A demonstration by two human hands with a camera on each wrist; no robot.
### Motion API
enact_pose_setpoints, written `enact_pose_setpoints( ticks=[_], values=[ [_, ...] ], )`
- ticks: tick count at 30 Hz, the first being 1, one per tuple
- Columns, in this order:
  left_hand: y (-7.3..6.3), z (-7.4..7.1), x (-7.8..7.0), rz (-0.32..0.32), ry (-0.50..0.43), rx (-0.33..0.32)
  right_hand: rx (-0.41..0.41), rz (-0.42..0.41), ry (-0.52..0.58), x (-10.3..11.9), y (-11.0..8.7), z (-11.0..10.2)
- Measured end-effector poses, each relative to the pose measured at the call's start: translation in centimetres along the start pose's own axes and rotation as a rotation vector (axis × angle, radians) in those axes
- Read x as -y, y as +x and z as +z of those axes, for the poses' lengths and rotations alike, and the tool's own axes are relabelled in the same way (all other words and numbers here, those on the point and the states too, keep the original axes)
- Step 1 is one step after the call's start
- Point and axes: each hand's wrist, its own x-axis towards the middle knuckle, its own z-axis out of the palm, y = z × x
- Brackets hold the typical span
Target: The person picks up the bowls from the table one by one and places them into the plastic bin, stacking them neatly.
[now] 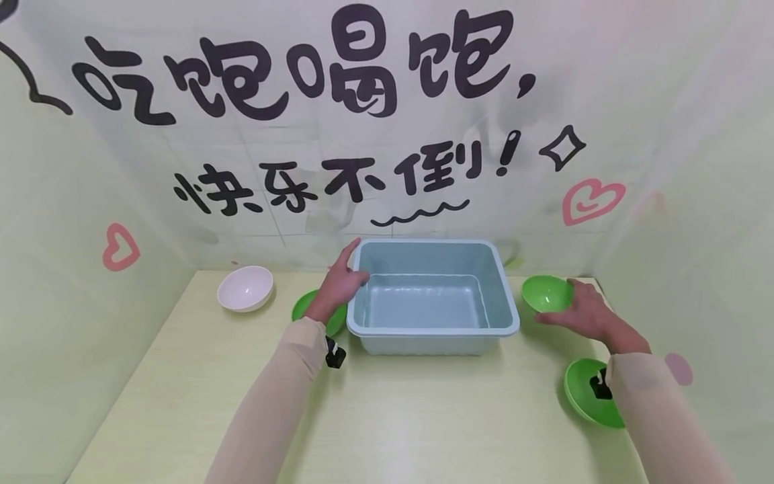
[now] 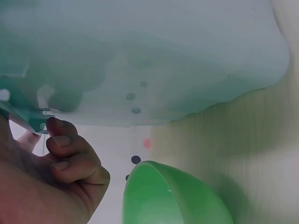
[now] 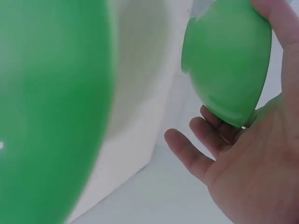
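My left hand (image 1: 340, 286) grips the left rim of a light blue plastic basin (image 1: 432, 344) at the back middle of the table. In the left wrist view its fingers (image 2: 74, 161) curl beneath that rim. Just under the left wrist sits a green bowl (image 1: 336, 321), partly covered by the arm. To the basin's right, my right hand (image 1: 585, 312) holds another green bowl (image 1: 545, 293) by its edge, thumb on the near side and fingers on the far side. That bowl appears raised, with a shadow on the table below.
A white bowl (image 1: 245, 289) stands at the back left of the table (image 1: 399, 417). More green bowls, seemingly stacked (image 1: 583, 393), lie beneath the right forearm near the right edge. Printed white curtain (image 1: 387, 148) closes off the back and both sides.
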Motion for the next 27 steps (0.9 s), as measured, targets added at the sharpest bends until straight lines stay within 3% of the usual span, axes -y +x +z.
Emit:
enact_pose_setpoints(
  ticks=[10,27],
  values=[
    [-0.5,0.1,-0.3,-0.009,0.002,0.001,-0.009,0.035,0.006,1.0,-0.5,-1.2],
    [-0.3,-0.1,-0.3,-0.004,0.032,-0.018,-0.075,-0.006,0.087,2.3,0.0,-3.2]
  ],
)
